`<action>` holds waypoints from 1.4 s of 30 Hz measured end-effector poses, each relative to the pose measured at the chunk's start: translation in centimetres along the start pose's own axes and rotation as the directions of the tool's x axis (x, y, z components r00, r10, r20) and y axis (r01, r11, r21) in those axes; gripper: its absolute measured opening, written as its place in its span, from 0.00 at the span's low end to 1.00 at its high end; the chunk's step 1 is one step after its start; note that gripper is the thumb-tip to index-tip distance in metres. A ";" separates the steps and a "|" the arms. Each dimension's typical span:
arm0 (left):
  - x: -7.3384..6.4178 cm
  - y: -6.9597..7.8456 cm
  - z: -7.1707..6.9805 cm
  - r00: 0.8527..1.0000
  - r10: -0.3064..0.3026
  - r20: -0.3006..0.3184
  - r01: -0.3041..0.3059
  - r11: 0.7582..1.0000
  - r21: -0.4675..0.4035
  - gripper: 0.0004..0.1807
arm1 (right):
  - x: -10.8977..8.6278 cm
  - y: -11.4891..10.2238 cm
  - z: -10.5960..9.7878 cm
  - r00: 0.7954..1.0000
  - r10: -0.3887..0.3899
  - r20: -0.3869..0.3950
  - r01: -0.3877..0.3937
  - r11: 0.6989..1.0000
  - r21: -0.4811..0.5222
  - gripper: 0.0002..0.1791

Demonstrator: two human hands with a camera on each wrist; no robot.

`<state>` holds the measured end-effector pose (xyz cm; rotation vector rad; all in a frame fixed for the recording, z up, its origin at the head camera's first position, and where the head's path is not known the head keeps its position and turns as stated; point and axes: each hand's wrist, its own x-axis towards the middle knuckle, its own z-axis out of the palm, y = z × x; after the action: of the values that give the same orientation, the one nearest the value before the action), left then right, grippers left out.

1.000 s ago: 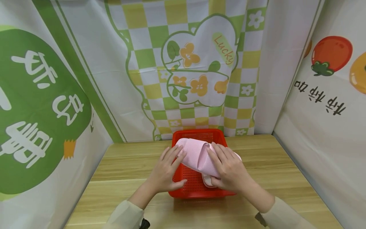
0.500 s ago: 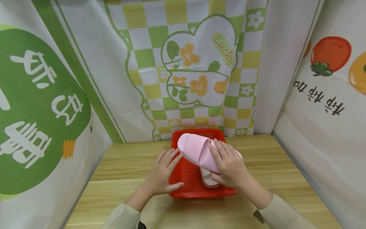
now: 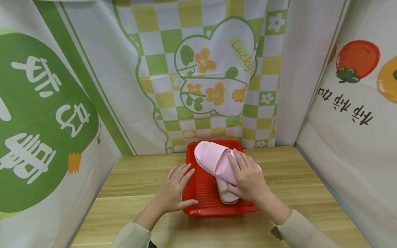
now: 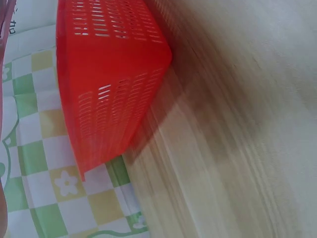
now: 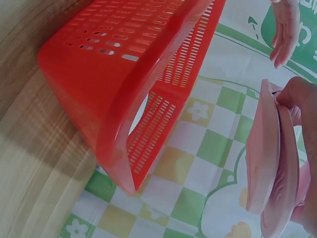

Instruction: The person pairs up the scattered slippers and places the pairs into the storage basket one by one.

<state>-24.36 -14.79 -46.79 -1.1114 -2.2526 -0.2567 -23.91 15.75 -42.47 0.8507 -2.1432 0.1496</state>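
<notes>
My right hand [image 3: 248,177] grips a pair of pink slippers [image 3: 212,156] above a red plastic basket [image 3: 201,210]. In the right wrist view, the two slippers [image 5: 265,153] are pressed together, their soles side by side. The far end of the pair is tilted up to the left. Beneath it, a pale slipper [image 3: 227,196] lies in the basket's right part, largely hidden by the pink pair and my hand. My left hand [image 3: 173,189], fingers spread, is at the basket's left rim and holds nothing; whether the thumb touches the rim I cannot tell.
The basket stands on a wooden table [image 3: 139,179], close to the back curtain [image 3: 198,127] with green and yellow checks. Printed cloth [image 3: 350,144] hangs along the right side, and another cloth [image 3: 102,151] lines the left.
My left hand has come off the pink slippers and moved left. The slippers' far end has risen slightly in my right hand, uncovering more of the pale slipper.
</notes>
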 end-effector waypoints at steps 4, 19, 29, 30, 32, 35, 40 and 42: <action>-0.4 -0.2 0.3 1.000 -0.016 0.025 0.016 1.000 0.012 0.53 | 0.0 0.0 0.2 1.000 0.014 0.000 -0.014 1.000 0.001 0.50; -2.4 -0.8 1.9 0.977 -0.133 0.168 0.138 0.990 -0.020 0.55 | 0.5 -0.3 1.5 0.997 0.060 -0.041 -0.060 0.998 0.003 0.51; -3.2 -1.0 2.5 0.945 -0.188 0.268 0.200 0.980 -0.016 0.54 | 1.0 -0.6 2.1 0.996 0.086 -0.026 -0.087 0.996 -0.006 0.51; -3.3 -1.0 2.6 0.944 -0.191 0.270 0.205 0.979 -0.023 0.54 | 1.0 -0.6 2.2 0.996 0.087 -0.029 -0.087 0.996 -0.006 0.51; -3.4 -1.0 2.7 0.943 -0.195 0.271 0.213 0.976 -0.037 0.53 | 1.1 -0.6 2.3 0.995 0.091 -0.035 -0.092 0.996 -0.009 0.50; -3.6 -1.0 2.9 0.943 -0.195 0.270 0.217 0.975 -0.054 0.51 | 1.2 -0.6 2.5 0.994 0.102 -0.038 -0.103 0.994 -0.020 0.50; -3.7 -1.0 3.1 0.944 -0.182 0.276 0.200 0.979 -0.037 0.50 | 1.4 -0.8 2.9 0.991 0.131 -0.028 -0.132 0.991 -0.037 0.50; -3.8 -1.0 3.2 0.942 -0.182 0.283 0.199 0.979 -0.033 0.51 | 1.5 -0.9 2.9 0.989 0.142 -0.030 -0.143 0.989 -0.038 0.50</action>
<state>-24.79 -16.57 -51.46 -1.0128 -2.6255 -0.2628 -25.88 13.20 -43.50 0.6685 -2.1745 0.1900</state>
